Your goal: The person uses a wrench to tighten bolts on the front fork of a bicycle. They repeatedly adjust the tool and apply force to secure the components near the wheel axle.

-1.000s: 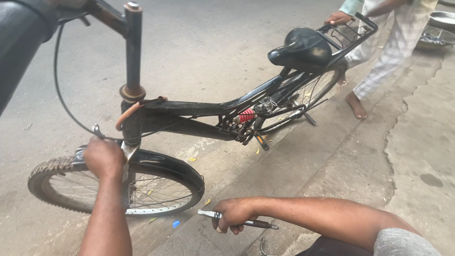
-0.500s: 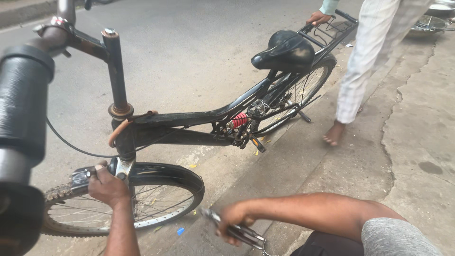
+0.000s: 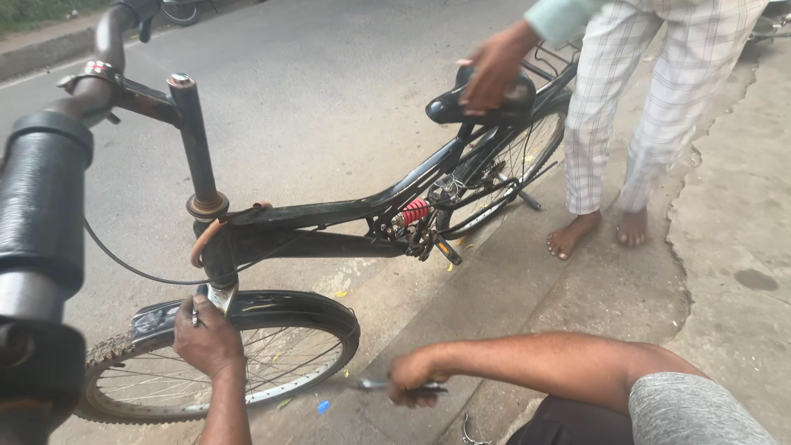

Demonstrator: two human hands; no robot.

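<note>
A black bicycle (image 3: 329, 216) stands upright in front of me, its front wheel (image 3: 247, 363) at the lower left. My left hand (image 3: 210, 338) is closed around the fork just above the front mudguard (image 3: 280, 303), with a small metal piece showing by the thumb. My right hand (image 3: 416, 381) hovers low over the pavement beside the wheel and grips a slim metal hand tool (image 3: 371, 384). The black handlebar grip (image 3: 41, 206) fills the near left of the view.
Another person, barefoot and in checked trousers (image 3: 651, 99), stands by the rear wheel with a hand (image 3: 493, 70) on the black saddle (image 3: 494, 103). A road (image 3: 329, 66) runs behind the bicycle. Cracked concrete pavement (image 3: 725, 247) lies to the right.
The other person has stepped closer and moved a hand from the rear carrier to the saddle. My left hand has slid a little lower on the fork. My right hand keeps the tool.
</note>
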